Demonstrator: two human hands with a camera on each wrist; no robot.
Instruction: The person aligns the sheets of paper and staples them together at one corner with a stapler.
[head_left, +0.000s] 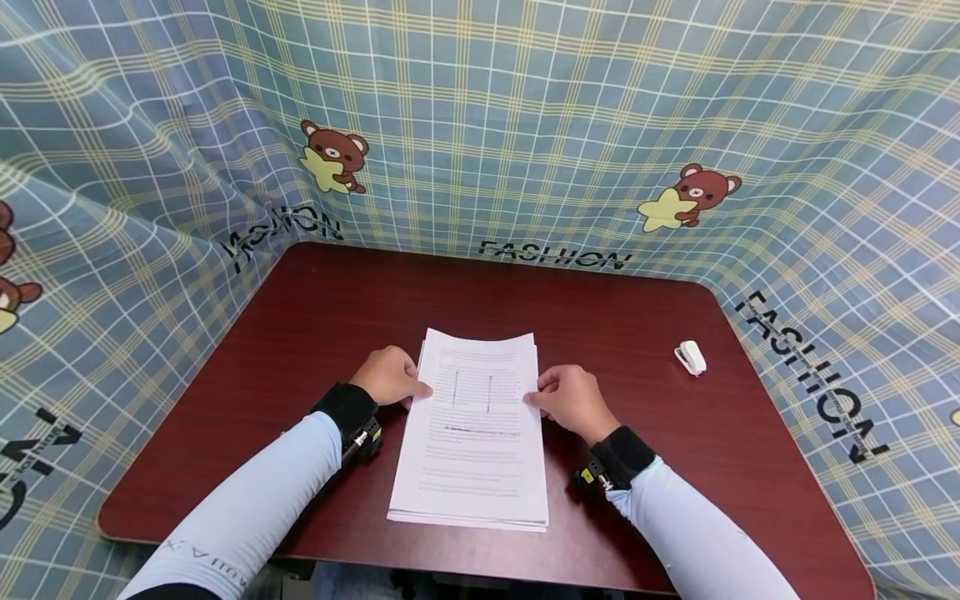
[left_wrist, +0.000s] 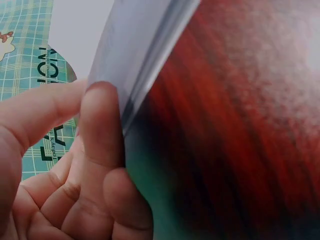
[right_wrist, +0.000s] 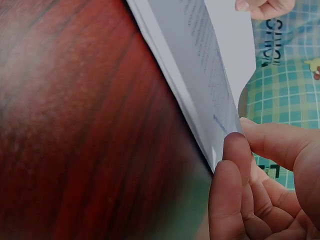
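Note:
A stack of printed paper sheets lies near the table's front edge, its far end lifted a little and bowed. Dark pen lines cross the top sheet's text. At the left side of the stack my left hand pinches the paper, thumb on top and fingers beneath. My right hand pinches the opposite side in the same way. In the left wrist view the sheets rise between thumb and fingers. The right wrist view shows the sheet edges slightly fanned apart, with the underside's print visible.
A small white stapler-like object lies at the right of the dark red wooden table. Plaid cloth with bear prints hangs around the table's back and sides.

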